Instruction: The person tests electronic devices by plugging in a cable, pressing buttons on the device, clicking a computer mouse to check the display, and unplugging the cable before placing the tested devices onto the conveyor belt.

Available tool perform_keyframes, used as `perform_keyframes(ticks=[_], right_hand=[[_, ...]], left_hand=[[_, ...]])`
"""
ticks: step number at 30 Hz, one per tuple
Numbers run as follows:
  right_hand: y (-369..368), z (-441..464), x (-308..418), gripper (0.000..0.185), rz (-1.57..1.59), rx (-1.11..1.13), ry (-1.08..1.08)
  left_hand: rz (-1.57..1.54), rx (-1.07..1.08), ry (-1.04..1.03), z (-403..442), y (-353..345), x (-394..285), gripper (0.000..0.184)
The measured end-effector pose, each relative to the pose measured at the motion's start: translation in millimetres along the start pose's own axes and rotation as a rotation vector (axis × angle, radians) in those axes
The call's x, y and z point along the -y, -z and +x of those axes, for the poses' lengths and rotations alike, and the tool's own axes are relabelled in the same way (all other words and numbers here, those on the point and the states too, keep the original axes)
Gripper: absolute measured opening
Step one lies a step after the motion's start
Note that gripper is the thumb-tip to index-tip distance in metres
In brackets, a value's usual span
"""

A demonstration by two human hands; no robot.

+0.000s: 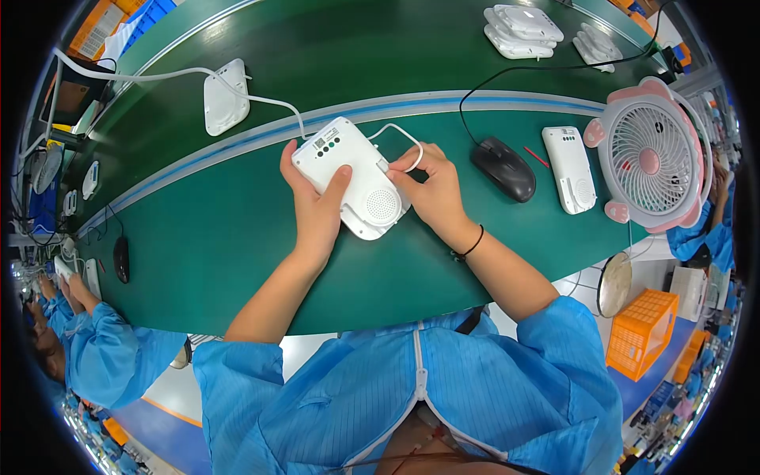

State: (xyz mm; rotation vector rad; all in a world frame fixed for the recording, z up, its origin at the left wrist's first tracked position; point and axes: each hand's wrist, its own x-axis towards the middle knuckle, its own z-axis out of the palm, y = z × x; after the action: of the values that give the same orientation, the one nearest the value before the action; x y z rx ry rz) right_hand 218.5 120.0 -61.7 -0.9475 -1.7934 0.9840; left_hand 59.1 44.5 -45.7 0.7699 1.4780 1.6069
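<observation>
My left hand [318,207] is wrapped round a white device [356,178], thumb across its face. The device is tilted above the green mat [427,277], and its round speaker grille and a row of dark dots show. At its right edge my right hand [431,186] pinches the end of a white cable [410,141] against the side of the device; the plug itself is hidden by the fingers. Another white cable [273,100] runs from the upper left to the device's top edge.
Right of my hands lie a black mouse [504,169], a red stick [537,157], another white device [570,170] and a pink-white fan [649,161]. Up on the shelf are a white device [226,96] and stacked white units [522,32]. A co-worker [103,348] sits at the left.
</observation>
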Motion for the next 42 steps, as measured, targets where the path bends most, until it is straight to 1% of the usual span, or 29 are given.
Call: perform_keyframes(ticks=[6, 8, 9, 10, 12, 13, 14, 15, 16, 17, 18, 20, 21, 22, 24, 27, 34, 42], right_hand=[[-1, 3, -1, 0.010, -0.005, 0.008, -0.003], [-2, 1, -2, 0.010, 0.002, -0.012, -0.020], [-4, 0, -3, 0.011, 0.026, -0.039, -0.012], [0, -1, 3, 0.008, -0.008, -0.001, -0.036], [10, -3, 6, 0.008, 0.028, 0.128, -0.046], [23, -5, 20, 0.009, 0.060, 0.231, -0.050], [38, -6, 33, 0.011, 0.087, 0.339, -0.048], [53, -8, 28, 0.014, -0.087, 0.421, 0.302], [73, -14, 37, 0.014, -0.360, 0.429, 0.514], [88, -17, 39, 0.015, -0.466, 0.368, 0.593], [103, -19, 39, 0.015, -0.570, 0.305, 0.666], [127, -19, 30, 0.024, -0.605, 0.119, 0.581], [140, -18, 25, 0.032, -0.677, 0.102, 0.549], [147, -19, 21, 0.036, -0.722, 0.059, 0.488], [152, -21, 11, 0.039, -0.664, 0.029, 0.419], [147, -22, -5, 0.039, -0.579, 0.070, 0.393], [145, -22, -9, 0.036, -0.602, 0.012, 0.372], [144, -18, -13, 0.034, -0.614, -0.025, 0.360]], left_hand=[[0.031, 0.024, -0.068, 8, 3, 5, 0.079], [0.063, 0.018, -0.111, 11, 6, 11, 0.078], [0.048, 0.028, -0.097, 13, 8, 14, 0.077], [0.009, 0.059, -0.076, 13, 11, 10, 0.077], [-0.063, 0.132, -0.025, 13, 16, 5, 0.076], [-0.084, 0.167, -0.030, 13, 18, 4, 0.069], [-0.107, 0.178, -0.007, 15, 19, 6, 0.065], [-0.132, 0.184, 0.020, 16, 21, 10, 0.062], [-0.159, 0.188, 0.047, 14, 20, 8, 0.059], [-0.161, 0.141, 0.074, 11, 15, 5, 0.049], [-0.158, 0.169, 0.097, 11, 13, 2, 0.047], [-0.137, 0.225, 0.159, 10, 13, -3, 0.043], [-0.132, 0.213, 0.141, 9, 10, -4, 0.040], [-0.138, 0.210, 0.142, 8, 8, -6, 0.040], [-0.148, 0.195, 0.152, 4, 8, -9, 0.040], [-0.139, 0.187, 0.144, 7, 12, -6, 0.040], [-0.165, 0.215, 0.152, 2, 10, -14, 0.040], [-0.172, 0.224, 0.150, 7, 12, -7, 0.040]])
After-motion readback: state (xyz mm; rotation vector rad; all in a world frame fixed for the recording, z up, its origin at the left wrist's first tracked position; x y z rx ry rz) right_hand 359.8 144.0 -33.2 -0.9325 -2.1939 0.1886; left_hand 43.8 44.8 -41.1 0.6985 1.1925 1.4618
